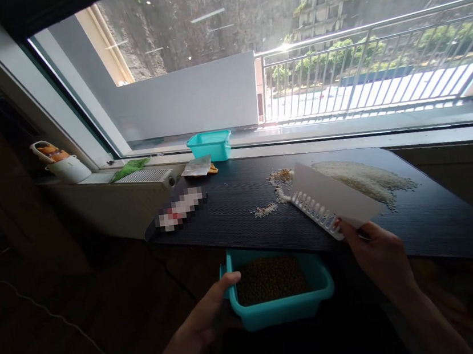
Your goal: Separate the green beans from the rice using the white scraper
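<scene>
Both hands are busy: the left hand (213,309) grips the turquoise tub (281,312) by its left end, thumb over the rim, its other fingers hidden. That tub sits just below the surface's near edge, holding small dark grains (270,279) too dim to identify. The right hand (377,254) grips a white slotted board (336,193) by its near end, over the surface (234,226); whether the board touches it cannot be told. Behind the board, partly covered, pale grains (348,177) spread toward the far right corner. Left of it lie 2 smaller patches, 1 brownish and white (280,177), 1 mostly white (265,210). Red marks near the right thumb are too small to read. Near the left edge, a red-and-white item (182,208) is pixelated, any writing lost. By the far left corner, a pale sheet (196,166) half covers something orange-brown, beside a 2nd tub (210,147).
</scene>
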### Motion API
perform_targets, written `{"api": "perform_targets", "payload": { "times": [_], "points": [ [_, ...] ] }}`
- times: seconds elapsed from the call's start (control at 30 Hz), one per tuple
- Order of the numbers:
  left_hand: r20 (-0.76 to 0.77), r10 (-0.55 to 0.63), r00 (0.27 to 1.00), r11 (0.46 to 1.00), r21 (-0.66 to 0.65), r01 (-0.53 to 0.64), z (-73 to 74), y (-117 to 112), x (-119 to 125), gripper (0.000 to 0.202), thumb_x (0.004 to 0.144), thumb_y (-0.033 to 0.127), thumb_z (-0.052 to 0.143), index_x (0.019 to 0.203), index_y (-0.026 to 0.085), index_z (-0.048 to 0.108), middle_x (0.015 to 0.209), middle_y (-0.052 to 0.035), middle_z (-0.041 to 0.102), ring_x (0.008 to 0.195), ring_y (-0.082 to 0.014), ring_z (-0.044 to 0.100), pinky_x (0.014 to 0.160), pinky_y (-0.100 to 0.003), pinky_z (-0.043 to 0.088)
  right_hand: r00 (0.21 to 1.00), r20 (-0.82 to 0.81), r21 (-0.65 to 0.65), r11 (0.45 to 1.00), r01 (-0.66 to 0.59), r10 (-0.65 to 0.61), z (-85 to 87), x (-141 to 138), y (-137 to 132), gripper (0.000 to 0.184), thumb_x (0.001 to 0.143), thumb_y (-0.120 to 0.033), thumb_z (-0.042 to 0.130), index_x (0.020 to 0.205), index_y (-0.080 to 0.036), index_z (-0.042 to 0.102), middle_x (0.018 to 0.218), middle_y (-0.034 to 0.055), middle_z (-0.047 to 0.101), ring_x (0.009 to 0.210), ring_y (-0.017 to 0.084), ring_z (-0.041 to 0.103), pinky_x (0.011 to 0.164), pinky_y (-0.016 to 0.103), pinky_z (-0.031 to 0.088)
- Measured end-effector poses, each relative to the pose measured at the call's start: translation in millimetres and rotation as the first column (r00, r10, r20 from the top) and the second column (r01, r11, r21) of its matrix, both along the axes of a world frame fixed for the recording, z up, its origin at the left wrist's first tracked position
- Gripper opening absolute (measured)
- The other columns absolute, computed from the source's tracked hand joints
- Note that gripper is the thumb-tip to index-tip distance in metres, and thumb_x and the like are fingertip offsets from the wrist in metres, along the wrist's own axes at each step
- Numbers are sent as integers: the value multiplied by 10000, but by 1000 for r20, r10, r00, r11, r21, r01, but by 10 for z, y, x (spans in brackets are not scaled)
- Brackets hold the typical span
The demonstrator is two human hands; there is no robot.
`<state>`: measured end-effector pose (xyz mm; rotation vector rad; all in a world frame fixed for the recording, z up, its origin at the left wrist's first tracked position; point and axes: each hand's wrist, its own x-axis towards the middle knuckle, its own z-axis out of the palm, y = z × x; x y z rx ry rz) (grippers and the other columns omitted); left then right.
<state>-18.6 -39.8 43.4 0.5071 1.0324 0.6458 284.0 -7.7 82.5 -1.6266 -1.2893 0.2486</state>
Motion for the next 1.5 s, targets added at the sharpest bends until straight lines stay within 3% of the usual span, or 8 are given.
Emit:
{"api": "perform_targets", "payload": {
  "times": [0.17, 0.43, 0.77, 1.0, 1.2, 1.37, 1.5],
  "points": [
    [15, -10, 1000, 1000, -20, 10, -27, 18, 23, 623, 750, 500, 577, 1234, 119, 485, 1049, -148, 654, 1012, -301, 600, 812, -458, 500, 999, -17, -16, 999, 33, -34, 79, 185, 62, 267, 721, -422, 596, 798, -191, 706, 722, 59, 733, 658, 238, 683, 625, 308, 528],
    [29, -16, 999, 999, -33, 17, -21, 20, 21, 617, 757, 496, 576, 1231, 109, 496, 1018, -150, 662, 1001, -301, 606, 811, -449, 503, 968, -153, 0, 979, -203, 200, 146, -144, 202, 264, 715, -407, 597, 781, -174, 702, 706, 48, 726, 630, 219, 675, 576, 305, 526],
    [19, 23, 1000, 1000, -19, -22, -23, 24, -8, 600, 760, 477, 583, 1233, 119, 489, 1008, -137, 673, 959, -291, 633, 794, -443, 519, 956, -63, -51, 955, -291, 288, 16, -247, 438, 299, 737, -420, 581, 809, -160, 709, 690, 56, 717, 645, 216, 669, 577, 296, 508],
    [11, 29, 1000, 999, -22, -29, 1, 63, -48, 612, 734, 481, 609, 1216, 118, 506, 1037, -145, 668, 942, -290, 640, 788, -431, 520, 903, -94, -66, 903, -425, 418, 130, -318, 428, 289, 735, -407, 592, 808, -161, 724, 700, 45, 715, 661, 208, 659, 601, 294, 513],
    [-23, 31, 999, 999, -28, -32, 29, 75, -83, 620, 735, 487, 599, 1213, 104, 505, 1036, -147, 668, 955, -292, 634, 790, -430, 518, 897, -110, -53, 899, -435, 427, 158, -346, 453, 278, 740, -394, 596, 810, -160, 728, 687, 44, 710, 637, 199, 653, 580, 290, 509],
    [-52, 44, 998, 998, -40, -46, 53, 57, -260, 593, 754, 487, 579, 1208, 111, 513, 1006, -139, 681, 902, -281, 652, 750, -416, 529, 874, -90, -40, 875, -483, 478, 144, -476, 561, 270, 740, -396, 600, 761, -158, 727, 662, 47, 703, 634, 203, 651, 572, 288, 506],
    [-56, 74, 996, 996, -38, -77, 93, 15, -565, 585, 769, 494, 567, 1196, 96, 522, 946, -127, 699, 821, -257, 668, 733, -395, 528, 813, -77, -15, 814, -580, 578, 184, -717, 581, 275, 759, -400, 588, 763, -164, 730, 692, 44, 712, 662, 208, 658, 579, 278, 512]
  ]
}}
